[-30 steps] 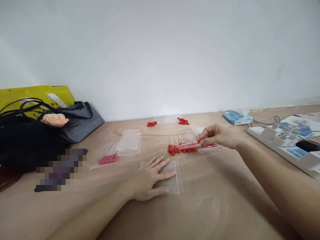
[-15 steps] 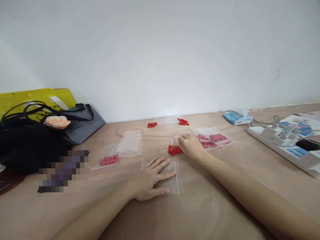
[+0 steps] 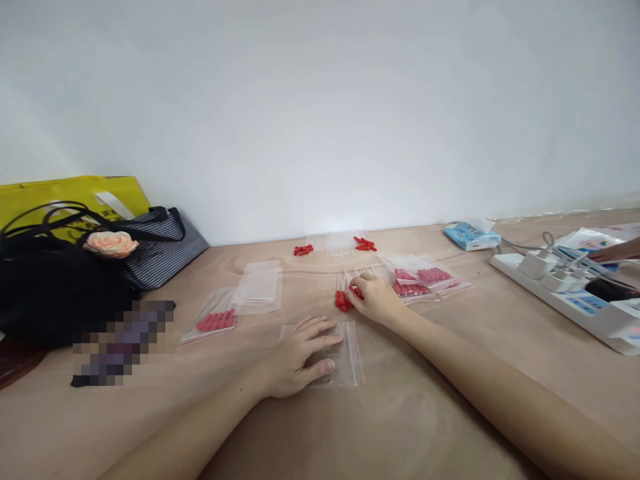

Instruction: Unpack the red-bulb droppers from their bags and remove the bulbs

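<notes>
My left hand [image 3: 301, 358] lies flat with fingers stretched over a clear zip bag [image 3: 345, 363]. The bag's zip strip faces right, and part of it is hidden under the hand. Just beyond, a small pile of thin pale sticks with red ends [image 3: 342, 301] rests on the table. My right hand [image 3: 376, 298] reaches over the pile's right side, fingers curled down onto the red ends. Its fingertips partly hide what they pinch. Beside that hand lie filled zip bags [image 3: 434, 275] with red-ended sticks showing inside.
Flat bags [image 3: 259, 283] and a filled bag [image 3: 216, 321] lie at left. More red-ended pieces [image 3: 365, 244] sit near the wall. A tissue pack [image 3: 471, 236] and power strip [image 3: 570, 300] are at right, bags [image 3: 165, 243] at left. Another person's hand [image 3: 613, 252] shows at far right.
My right hand has moved slightly left and nearer, from the sticks' pale ends onto the red ends. My left hand's fingers have drawn closer together. Another person's hand has appeared at right.
</notes>
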Available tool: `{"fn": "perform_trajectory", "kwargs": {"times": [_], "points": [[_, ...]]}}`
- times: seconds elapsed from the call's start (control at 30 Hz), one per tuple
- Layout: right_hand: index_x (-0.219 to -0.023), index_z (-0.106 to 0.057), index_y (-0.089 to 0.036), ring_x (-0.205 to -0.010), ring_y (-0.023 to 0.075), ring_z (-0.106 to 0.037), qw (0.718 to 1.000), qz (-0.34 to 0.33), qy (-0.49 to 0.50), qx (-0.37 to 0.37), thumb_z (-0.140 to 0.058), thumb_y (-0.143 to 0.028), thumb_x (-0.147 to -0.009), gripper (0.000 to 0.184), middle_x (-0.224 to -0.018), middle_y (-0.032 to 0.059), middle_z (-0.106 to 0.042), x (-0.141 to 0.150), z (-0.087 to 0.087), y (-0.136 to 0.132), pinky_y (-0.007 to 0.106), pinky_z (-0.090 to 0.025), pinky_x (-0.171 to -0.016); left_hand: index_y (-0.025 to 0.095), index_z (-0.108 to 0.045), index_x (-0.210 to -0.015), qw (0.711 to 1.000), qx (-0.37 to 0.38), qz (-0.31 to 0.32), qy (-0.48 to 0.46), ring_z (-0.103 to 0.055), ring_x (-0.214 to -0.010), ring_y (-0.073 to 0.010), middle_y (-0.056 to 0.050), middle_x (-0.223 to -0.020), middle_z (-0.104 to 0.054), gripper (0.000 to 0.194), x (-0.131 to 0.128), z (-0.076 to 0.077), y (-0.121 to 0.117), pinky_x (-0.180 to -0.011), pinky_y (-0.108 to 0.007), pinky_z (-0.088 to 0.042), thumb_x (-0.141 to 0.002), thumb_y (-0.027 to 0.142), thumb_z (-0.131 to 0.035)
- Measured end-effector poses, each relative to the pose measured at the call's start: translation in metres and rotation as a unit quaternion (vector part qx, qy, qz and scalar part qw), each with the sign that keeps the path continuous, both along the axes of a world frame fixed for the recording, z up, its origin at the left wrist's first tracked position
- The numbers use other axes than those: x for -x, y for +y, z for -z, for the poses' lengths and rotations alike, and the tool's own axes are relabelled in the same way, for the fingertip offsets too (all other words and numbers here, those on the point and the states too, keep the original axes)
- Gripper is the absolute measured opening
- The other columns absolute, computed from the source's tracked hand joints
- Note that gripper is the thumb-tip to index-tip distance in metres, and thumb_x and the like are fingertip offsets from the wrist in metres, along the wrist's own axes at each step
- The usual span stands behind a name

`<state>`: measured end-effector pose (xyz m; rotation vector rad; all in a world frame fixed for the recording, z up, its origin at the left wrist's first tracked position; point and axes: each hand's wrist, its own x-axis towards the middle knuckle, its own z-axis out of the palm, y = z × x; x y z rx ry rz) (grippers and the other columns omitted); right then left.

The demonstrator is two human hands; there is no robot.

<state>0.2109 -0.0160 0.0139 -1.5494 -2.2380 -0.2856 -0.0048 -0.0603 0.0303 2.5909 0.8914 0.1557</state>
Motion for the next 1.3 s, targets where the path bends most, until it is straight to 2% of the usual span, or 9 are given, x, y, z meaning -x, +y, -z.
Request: {"fn": "perform_trajectory", "kwargs": {"times": [0.2,0.37,0.53,0.7,0.8,0.93,1.1,1.2,1.3], "points": [[-0.081,-0.061,-0.017,-0.084,0.0194,-0.050,0.996,-0.052,0.067,-0.024,-0.050,-0.034,-0.080,0.020,-0.080,0.0065,-0.060,-0.006,0.003,0.001,0.030,-0.033,-0.073,0.024,-0.053,-0.114,0.998,-0.007,-0.033,-0.062,-0.040,-0.117,-0.0210,-0.006,-0.125,-0.048,0.035,-0.002,0.006,0.000,-0.098,-0.037,-0.033,-0.083,0.037,-0.044],[-0.076,-0.061,-0.018,-0.079,0.0179,-0.048,0.988,-0.044,0.132,-0.066,-0.049,-0.031,-0.081,0.018,-0.077,0.0047,-0.060,-0.008,0.008,-0.008,0.031,-0.031,-0.073,0.020,-0.057,-0.099,0.988,-0.014,-0.124,-0.095,-0.052,-0.096,-0.0186,-0.005,-0.103,-0.058,0.025,0.001,0.005,0.013,-0.086,-0.033,-0.039,-0.077,0.030,-0.051],[-0.073,-0.061,-0.019,-0.074,0.0164,-0.047,0.981,-0.094,0.147,-0.087,-0.048,-0.027,-0.081,0.017,-0.076,0.0042,-0.059,-0.016,0.016,-0.032,0.032,-0.031,-0.070,0.018,-0.054,-0.093,0.967,0.104,-0.230,-0.041,-0.051,-0.065,-0.0141,0.001,-0.077,-0.056,0.039,0.013,0.000,0.021,-0.057,-0.024,-0.039,-0.061,0.038,-0.064],[-0.072,-0.061,-0.020,-0.076,0.0163,-0.049,0.979,-0.132,0.139,-0.071,-0.049,-0.026,-0.080,0.016,-0.078,0.0044,-0.059,-0.026,0.021,-0.047,0.032,-0.032,-0.070,0.017,-0.049,-0.060,0.965,0.146,-0.209,-0.057,-0.041,-0.051,-0.0098,0.006,-0.053,-0.042,0.029,0.023,-0.010,0.028,-0.047,-0.020,-0.030,-0.065,0.045,-0.056],[-0.072,-0.060,-0.019,-0.076,0.0166,-0.049,0.979,-0.134,0.139,-0.065,-0.049,-0.025,-0.080,0.015,-0.077,0.0046,-0.058,-0.028,0.022,-0.046,0.032,-0.033,-0.070,0.017,-0.050,-0.066,0.938,0.115,-0.289,-0.155,-0.046,-0.051,-0.0106,0.004,-0.058,-0.050,0.029,0.040,-0.017,0.049,-0.048,-0.021,-0.035,-0.066,0.046,-0.053],[-0.071,-0.060,-0.019,-0.076,0.0162,-0.049,0.977,-0.147,0.141,-0.058,-0.049,-0.025,-0.079,0.015,-0.077,0.0043,-0.058,-0.025,0.022,-0.042,0.032,-0.034,-0.070,0.018,-0.050,-0.081,0.846,-0.041,-0.507,-0.159,-0.055,-0.054,-0.0139,0.001,-0.064,-0.056,0.023,0.076,-0.018,0.093,-0.053,-0.023,-0.042,-0.071,0.038,-0.050],[-0.071,-0.059,-0.019,-0.076,0.0163,-0.049,0.979,-0.154,0.128,-0.048,-0.049,-0.025,-0.079,0.014,-0.076,0.0044,-0.058,-0.023,0.021,-0.043,0.032,-0.034,-0.071,0.013,-0.050,-0.095,0.810,-0.074,-0.574,-0.096,-0.057,-0.091,-0.0298,-0.013,-0.089,-0.062,0.037,0.100,-0.014,0.126,-0.076,-0.036,-0.042,-0.065,0.032,-0.059],[-0.071,-0.059,-0.019,-0.076,0.0160,-0.048,0.978,-0.158,0.127,-0.043,-0.050,-0.025,-0.079,0.014,-0.076,0.0041,-0.058,-0.024,0.020,-0.043,0.032,-0.034,-0.071,0.008,-0.040,-0.113,0.795,-0.075,-0.600,-0.040,-0.048,-0.106,-0.0365,-0.018,-0.101,-0.059,0.057,0.108,-0.017,0.124,-0.084,-0.043,-0.037,-0.067,0.038,-0.058],[-0.070,-0.060,-0.019,-0.076,0.0160,-0.048,0.978,-0.164,0.126,-0.036,-0.050,-0.025,-0.079,0.014,-0.076,0.0040,-0.058,-0.023,0.020,-0.042,0.032,-0.033,-0.071,0.007,-0.036,-0.116,0.790,-0.077,-0.607,0.030,-0.041,-0.113,-0.0372,-0.020,-0.114,-0.052,0.061,0.124,-0.025,0.112,-0.088,-0.044,-0.034,-0.071,0.044,-0.053]]}}
